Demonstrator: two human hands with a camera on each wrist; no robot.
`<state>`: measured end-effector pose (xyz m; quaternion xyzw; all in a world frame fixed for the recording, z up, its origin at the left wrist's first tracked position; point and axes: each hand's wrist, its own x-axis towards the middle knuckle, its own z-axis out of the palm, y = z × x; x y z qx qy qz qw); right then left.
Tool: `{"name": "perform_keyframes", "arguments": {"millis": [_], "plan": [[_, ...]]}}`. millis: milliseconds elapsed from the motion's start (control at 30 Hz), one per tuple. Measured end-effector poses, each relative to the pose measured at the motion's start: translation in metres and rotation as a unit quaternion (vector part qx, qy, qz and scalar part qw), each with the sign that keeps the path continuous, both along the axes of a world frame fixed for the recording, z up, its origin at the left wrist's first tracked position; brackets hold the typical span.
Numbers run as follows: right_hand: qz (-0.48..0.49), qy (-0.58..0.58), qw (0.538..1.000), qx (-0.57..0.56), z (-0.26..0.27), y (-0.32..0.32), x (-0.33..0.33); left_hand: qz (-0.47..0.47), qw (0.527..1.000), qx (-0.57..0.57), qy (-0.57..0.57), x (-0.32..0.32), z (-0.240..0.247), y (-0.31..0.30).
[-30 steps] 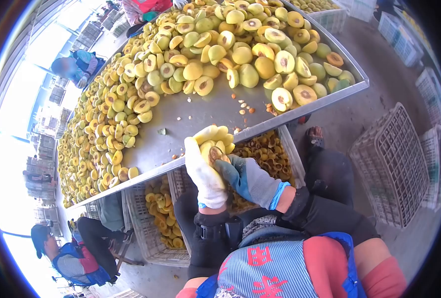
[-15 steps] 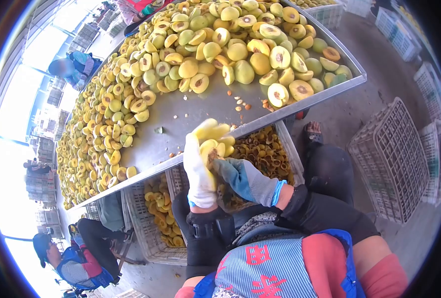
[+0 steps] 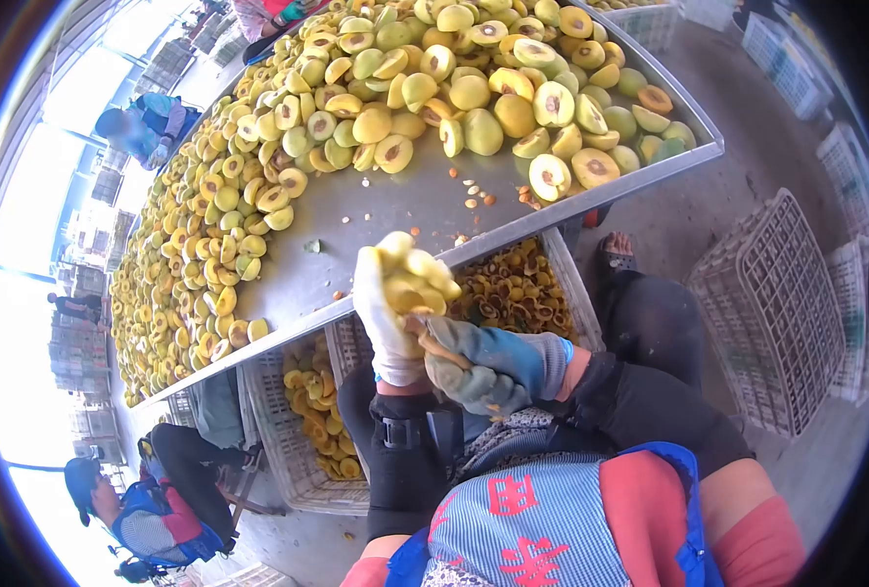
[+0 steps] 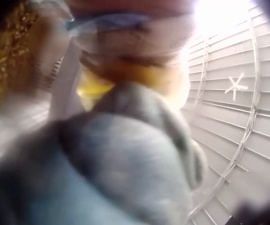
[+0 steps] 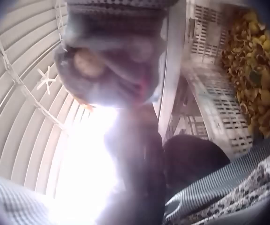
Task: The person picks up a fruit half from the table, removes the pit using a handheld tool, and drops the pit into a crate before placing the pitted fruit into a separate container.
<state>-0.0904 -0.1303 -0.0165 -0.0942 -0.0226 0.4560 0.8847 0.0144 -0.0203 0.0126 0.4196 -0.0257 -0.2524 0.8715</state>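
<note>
My left hand (image 3: 384, 318), in a white glove with yellow fingers, cups a yellow peach half (image 3: 415, 296) above my lap at the table's near edge. Right below it, my right hand (image 3: 488, 362), in a blue-grey glove, grips a narrow brown tool (image 3: 446, 344) whose upper end comes right at the fruit. In the left wrist view, the grey glove fills the foreground, with a blurred strip of yellow fruit (image 4: 97, 88) behind it. Blur and backlight leave little detail of the gloved fingers (image 5: 90, 63) in the right wrist view.
A metal table (image 3: 356, 210) bears a big heap of peach halves (image 3: 386, 93) and scattered kernels. Under its edge stand a crate of dark fruit pieces (image 3: 579, 293) and another crate (image 3: 258, 391) of yellow pieces. An upright crate (image 3: 772, 313) is at right; a seated person (image 3: 151, 519) is at left.
The right hand has turned and slid slightly down from the fruit's cut face, bringing the brown tool into clearer view. The left hand has tilted the peach half and shifted a little left.
</note>
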Motion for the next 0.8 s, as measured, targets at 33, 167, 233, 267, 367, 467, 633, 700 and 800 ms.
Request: {"name": "perform_keyframes", "arguments": {"millis": [33,167,233,267,367,467,633,700,800], "plan": [[-0.009,-0.027,0.999,-0.028,0.0,0.003,-0.002,0.037,0.998,-0.031,0.034,0.005,0.003,0.003],[-0.062,-0.104,0.983,-0.141,-0.014,0.011,-0.013,0.167,0.976,0.132,-0.052,0.011,0.021,0.068],[-0.087,-0.105,0.981,-0.141,-0.006,0.01,-0.016,0.184,0.934,0.29,-0.1,0.008,0.03,0.122],[-0.107,-0.099,0.974,-0.173,0.003,0.007,-0.015,0.16,0.865,0.448,-0.158,0.015,0.023,0.165],[-0.137,0.034,0.961,-0.24,0.006,0.012,-0.006,0.189,0.485,0.777,-0.355,0.032,0.037,0.204],[-0.148,0.003,0.932,-0.332,0.022,0.016,-0.001,0.241,0.627,0.656,-0.345,0.092,0.041,0.183],[-0.202,-0.09,0.891,-0.396,0.018,0.014,0.009,0.173,0.659,0.665,-0.305,0.243,0.002,0.131],[-0.21,-0.114,0.89,-0.389,0.014,0.011,0.013,0.193,0.556,0.762,-0.27,0.276,-0.012,0.108],[-0.235,-0.147,0.879,-0.388,0.009,0.013,0.013,0.122,0.453,0.797,-0.38,0.291,-0.024,0.086]]}}
